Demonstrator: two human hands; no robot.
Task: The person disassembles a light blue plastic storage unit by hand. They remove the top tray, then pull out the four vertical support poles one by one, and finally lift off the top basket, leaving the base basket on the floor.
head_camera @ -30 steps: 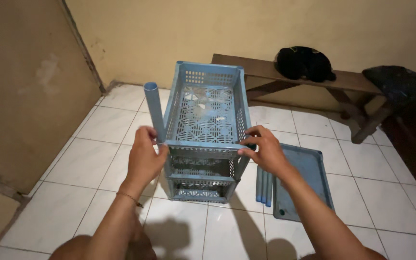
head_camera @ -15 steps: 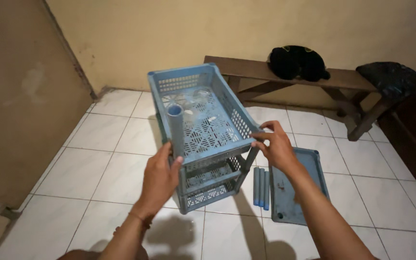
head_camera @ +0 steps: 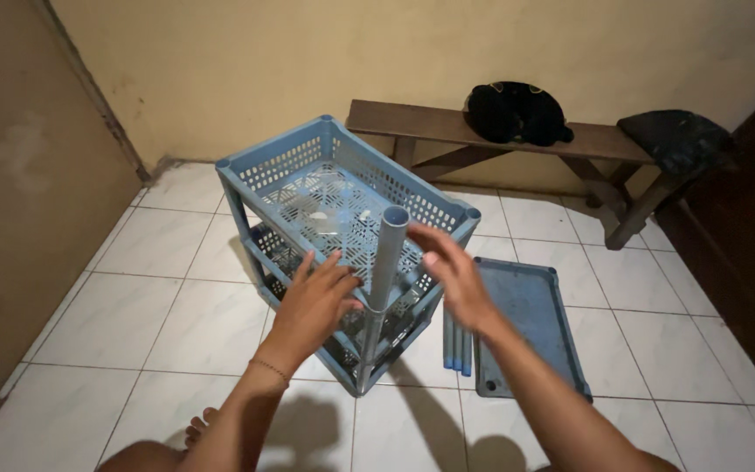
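A blue plastic rack [head_camera: 342,197] with three slotted basket tiers stands on the white tile floor, one corner turned toward me. A blue tube [head_camera: 385,262] stands upright in that near corner. My left hand [head_camera: 315,301] rests with spread fingers against the top basket's near-left edge, just left of the tube. To the right of the tube my right hand [head_camera: 450,275] is blurred, with fingers apart and nothing in it.
A flat blue panel [head_camera: 530,323] lies on the tiles right of the rack, with three loose blue tubes [head_camera: 456,348] beside it. A wooden bench [head_camera: 447,127] along the back wall holds a black bag [head_camera: 513,112] and a dark bundle [head_camera: 675,135]. My toes [head_camera: 198,426] show below.
The rack has turned on the floor, bringing the tube's corner from the left round to face me. Both hands have come off the basket corners and opened.
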